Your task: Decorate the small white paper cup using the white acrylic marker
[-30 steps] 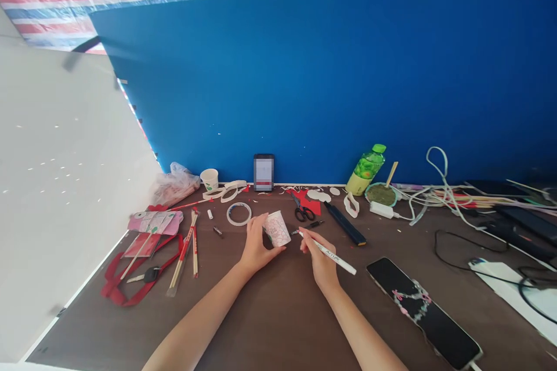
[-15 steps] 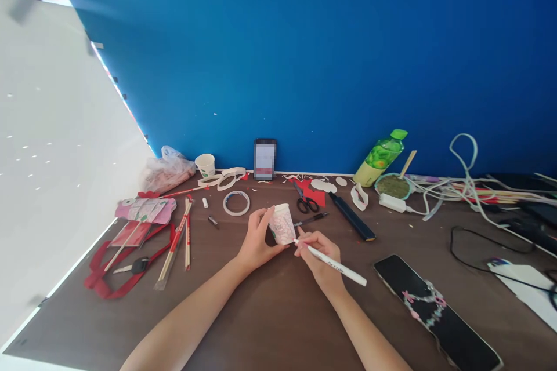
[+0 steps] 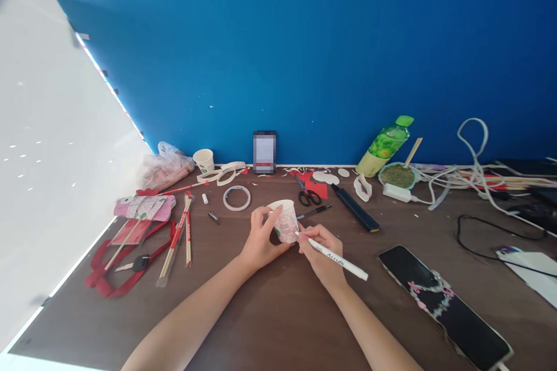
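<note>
A small white paper cup (image 3: 286,223) with pink line markings and a bit of green stands slightly tilted in front of me. My left hand (image 3: 262,240) is closed around its left side, thumb near the base and fingers by the rim. In my right hand (image 3: 324,249) is a white acrylic marker (image 3: 342,262), gripped like a pen, its tip at the cup's lower right side. Just behind the cup lie a black pen (image 3: 314,211) and black-handled scissors (image 3: 308,194).
A tape roll (image 3: 237,197), wrapped chopsticks (image 3: 176,240) and a key (image 3: 140,263) lie to the left. On the right are a box cutter (image 3: 355,208), a phone (image 3: 470,319) with a bead strap, a green bottle (image 3: 383,148) and cables. Another paper cup (image 3: 203,160) stands at the back.
The cup is tipped a little more upright, showing more of its opening. The marker tip has moved slightly up along the cup's side. My view has shifted slightly.
</note>
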Tool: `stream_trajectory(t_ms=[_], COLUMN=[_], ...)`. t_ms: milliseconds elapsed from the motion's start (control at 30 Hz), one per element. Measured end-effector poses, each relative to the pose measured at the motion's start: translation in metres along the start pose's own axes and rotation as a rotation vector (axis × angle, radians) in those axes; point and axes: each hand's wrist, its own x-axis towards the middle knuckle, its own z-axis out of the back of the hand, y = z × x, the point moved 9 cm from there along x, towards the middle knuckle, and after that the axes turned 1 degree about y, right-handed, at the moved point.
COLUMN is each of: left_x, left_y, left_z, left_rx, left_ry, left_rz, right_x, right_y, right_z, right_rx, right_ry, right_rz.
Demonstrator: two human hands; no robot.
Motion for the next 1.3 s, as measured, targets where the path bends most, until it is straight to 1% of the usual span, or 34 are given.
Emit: stream_trajectory(t_ms=[367, 500, 600, 733, 1033, 1300], left_x=[0.000, 0.001, 0.001, 0.001, 0.001, 0.002], left_y=[-0.004, -0.003, -0.001, -0.001, 0.001, 0.004], left_z=[0.000, 0.000, 0.000, 0.001, 0.000, -0.001], left_rx=[-0.010, -0.013, -0.015, -0.017, -0.029, -0.038], left_ry=[-0.003, 0.019, 0.025, 0.026, 0.031, 0.050], left_rz=[-0.032, -0.004, 0.022, 0.023, 0.038, 0.094], right_x=[-0.001, -0.001, 0.000, 0.001, 0.003, 0.006], right_y=[0.002, 0.003, 0.004, 0.004, -0.002, -0.006], right_z=[0.000, -0.001, -0.002, 0.000, 0.001, 0.007], right_rx=[-0.061, -0.088, -0.063, -0.007, 0.006, 0.025], right_ry=[-0.020, -0.027, -0.026, -0.044, -0.069, -0.056], right_rz=[0.035, 0.036, 0.035, 0.005, -0.048, -0.038])
